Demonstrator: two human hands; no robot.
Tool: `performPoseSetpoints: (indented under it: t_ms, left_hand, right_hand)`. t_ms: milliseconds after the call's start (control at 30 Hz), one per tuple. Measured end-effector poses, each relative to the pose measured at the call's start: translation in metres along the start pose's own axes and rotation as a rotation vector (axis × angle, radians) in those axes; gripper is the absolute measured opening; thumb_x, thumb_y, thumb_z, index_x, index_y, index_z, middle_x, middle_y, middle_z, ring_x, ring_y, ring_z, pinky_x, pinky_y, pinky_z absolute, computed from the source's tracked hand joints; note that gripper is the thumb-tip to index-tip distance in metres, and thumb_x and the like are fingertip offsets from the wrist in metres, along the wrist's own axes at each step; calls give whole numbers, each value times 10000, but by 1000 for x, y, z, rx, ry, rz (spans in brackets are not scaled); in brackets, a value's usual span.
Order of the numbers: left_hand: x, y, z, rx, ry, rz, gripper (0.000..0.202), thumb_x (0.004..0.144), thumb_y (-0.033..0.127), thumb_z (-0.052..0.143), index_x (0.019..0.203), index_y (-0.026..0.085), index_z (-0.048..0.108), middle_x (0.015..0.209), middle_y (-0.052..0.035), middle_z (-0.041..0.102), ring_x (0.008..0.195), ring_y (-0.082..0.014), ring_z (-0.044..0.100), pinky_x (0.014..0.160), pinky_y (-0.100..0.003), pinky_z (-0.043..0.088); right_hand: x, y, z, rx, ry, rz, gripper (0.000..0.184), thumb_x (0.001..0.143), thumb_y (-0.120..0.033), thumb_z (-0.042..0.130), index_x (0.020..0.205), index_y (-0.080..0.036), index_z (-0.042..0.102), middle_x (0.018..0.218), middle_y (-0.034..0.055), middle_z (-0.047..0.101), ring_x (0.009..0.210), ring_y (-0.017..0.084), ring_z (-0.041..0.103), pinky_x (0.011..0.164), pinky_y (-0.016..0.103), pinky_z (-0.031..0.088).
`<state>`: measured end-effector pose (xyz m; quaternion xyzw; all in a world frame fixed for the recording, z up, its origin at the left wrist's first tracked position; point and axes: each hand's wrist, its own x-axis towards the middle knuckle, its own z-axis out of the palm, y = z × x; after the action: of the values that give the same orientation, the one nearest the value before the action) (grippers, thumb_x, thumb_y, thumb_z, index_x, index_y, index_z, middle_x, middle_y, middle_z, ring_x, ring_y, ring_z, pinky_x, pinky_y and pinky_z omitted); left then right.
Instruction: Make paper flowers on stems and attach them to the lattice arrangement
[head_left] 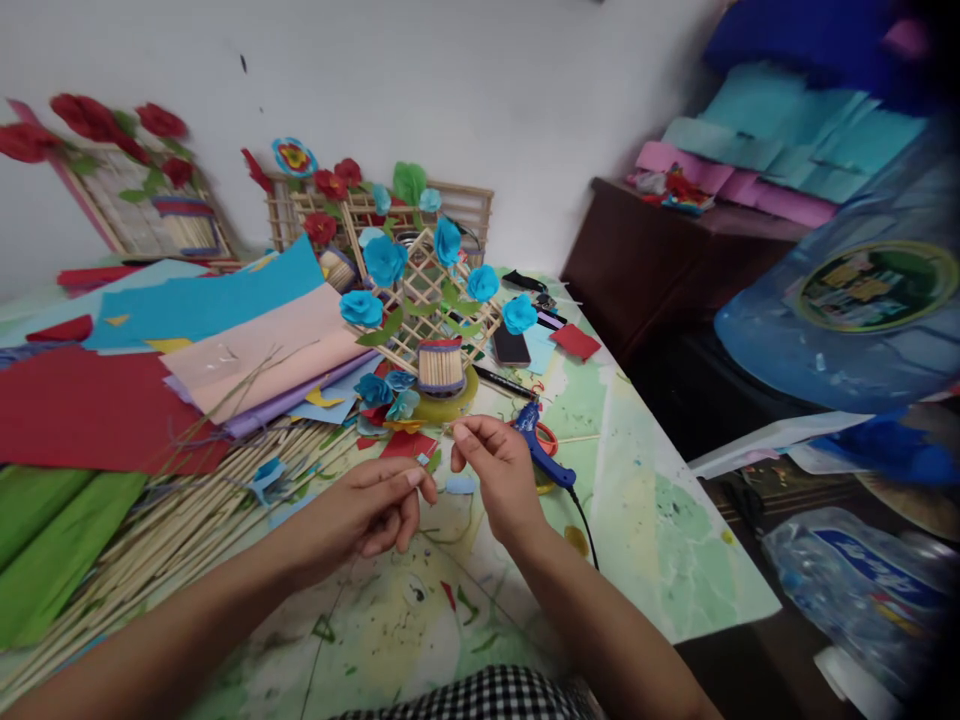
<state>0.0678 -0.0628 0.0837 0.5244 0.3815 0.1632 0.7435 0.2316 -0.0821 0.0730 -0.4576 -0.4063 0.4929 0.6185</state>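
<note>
Above the table, my left hand [386, 505] has its thumb and forefinger pressed together and the other fingers curled. A tiny pale-blue bit [422, 460] shows at its fingertips; whether it is held or lies behind them I cannot tell. My right hand [491, 465] pinches something small and thin, too fine to name. Both hands are close together but apart. Just beyond them stands a stick lattice [427, 280] with blue paper flowers [386, 260], green leaves and a small stick pot [441, 367]. A blue glue gun [544, 450] lies right of my right hand.
Thin sticks [202, 530] and coloured paper sheets [247, 350] cover the table's left side. More lattices with red flowers [90, 118] lean on the wall. A phone [511, 347] lies farther back. A large blue bottle [847, 290] and dark cabinet [667, 250] stand right.
</note>
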Motion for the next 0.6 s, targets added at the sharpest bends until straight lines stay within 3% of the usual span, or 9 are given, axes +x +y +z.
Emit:
performPoseSetpoints:
  t_ms: [167, 333, 467, 600]
  left_hand:
    - [-2, 28, 4, 96, 5, 119, 322, 873, 453, 498, 868, 145, 592, 559, 13, 609, 350, -33, 378, 354, -157, 238]
    - [-3, 58, 14, 219, 37, 291, 323, 879, 455, 493, 880, 145, 583, 619, 12, 606, 411, -50, 450, 394, -167, 310]
    - [-2, 69, 22, 413, 130, 383, 388, 901, 458, 442, 717, 138, 562, 562, 3, 576, 436, -66, 473, 427, -182, 339]
    - [-2, 71, 25, 549, 201, 413, 430, 914, 458, 401, 684, 140, 576, 530, 3, 554, 443, -85, 482, 432, -195, 364]
  right_hand:
    - [13, -38, -4, -151, -78, -154, 167, 788, -322, 603, 707, -177, 617, 581, -31, 549, 571, 107, 476, 603, 240, 385]
    - [25, -66, 1, -156, -97, -280, 190, 788, -317, 611, 663, -175, 610, 604, -24, 558, 604, 111, 488, 625, 240, 390]
    - [28, -74, 2, -111, -100, -313, 200, 781, -345, 617, 671, -178, 621, 616, -16, 580, 613, 118, 508, 638, 246, 411]
    - [30, -73, -6, -91, -76, -304, 209, 785, -371, 616, 709, -180, 655, 625, -11, 593, 631, 127, 529, 659, 254, 428]
